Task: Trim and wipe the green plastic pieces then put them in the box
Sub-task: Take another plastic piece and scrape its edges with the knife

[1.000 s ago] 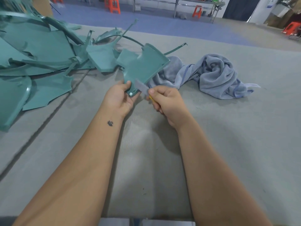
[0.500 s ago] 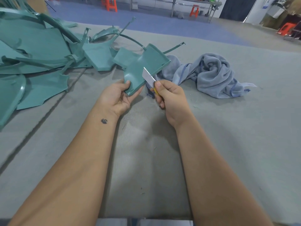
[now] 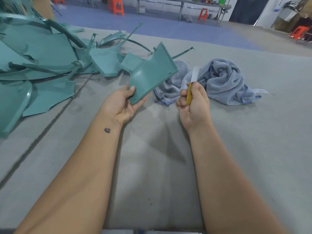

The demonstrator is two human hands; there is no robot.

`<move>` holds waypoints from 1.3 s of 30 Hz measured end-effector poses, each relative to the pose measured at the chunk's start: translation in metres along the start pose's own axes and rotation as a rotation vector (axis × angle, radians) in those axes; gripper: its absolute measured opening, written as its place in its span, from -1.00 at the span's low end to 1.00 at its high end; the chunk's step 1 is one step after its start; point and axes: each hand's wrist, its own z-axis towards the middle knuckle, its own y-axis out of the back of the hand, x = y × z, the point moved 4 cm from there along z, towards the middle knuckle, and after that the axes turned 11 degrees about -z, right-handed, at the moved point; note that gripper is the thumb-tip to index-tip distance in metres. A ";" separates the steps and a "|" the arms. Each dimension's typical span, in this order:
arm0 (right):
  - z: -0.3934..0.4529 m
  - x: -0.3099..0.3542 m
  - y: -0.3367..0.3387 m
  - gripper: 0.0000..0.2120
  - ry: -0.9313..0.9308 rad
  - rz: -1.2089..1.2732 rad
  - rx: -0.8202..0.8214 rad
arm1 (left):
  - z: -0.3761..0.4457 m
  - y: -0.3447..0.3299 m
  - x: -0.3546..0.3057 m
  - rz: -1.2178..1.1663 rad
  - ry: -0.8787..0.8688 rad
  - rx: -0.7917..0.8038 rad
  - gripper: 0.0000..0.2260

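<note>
The left hand (image 3: 123,103) holds a green plastic piece (image 3: 148,73) up off the grey felt-covered table (image 3: 253,149), thumb curled over its near corner and fingers hidden beneath it. The right hand (image 3: 194,105) is apart from the piece, just to its right, its fingers curled round the yellow handle of a utility knife (image 3: 191,86) whose pale blade points up and away. Behind the knife and partly hidden by the held piece lies a crumpled blue-grey towel (image 3: 224,81), bunched on the table. To the left sits a loose pile of green plastic pieces (image 3: 42,65), panels and thin curved strips overlapping one another, reaching the left edge of the view. Beyond the table, orange stools (image 3: 117,5) stand on a blue floor near a long metal bench (image 3: 182,2)
</note>
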 end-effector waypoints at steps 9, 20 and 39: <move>0.003 0.004 0.002 -0.68 0.196 -0.436 -0.043 | 0.010 0.001 -0.002 0.168 -0.193 -0.041 -0.62; 0.006 -0.003 -0.002 -0.75 0.296 -0.689 -0.034 | 0.012 0.001 -0.004 0.232 -0.204 0.025 -0.62; 0.002 -0.010 -0.009 -0.82 0.300 -0.940 0.050 | 0.015 0.000 -0.001 0.237 -0.218 0.028 -0.61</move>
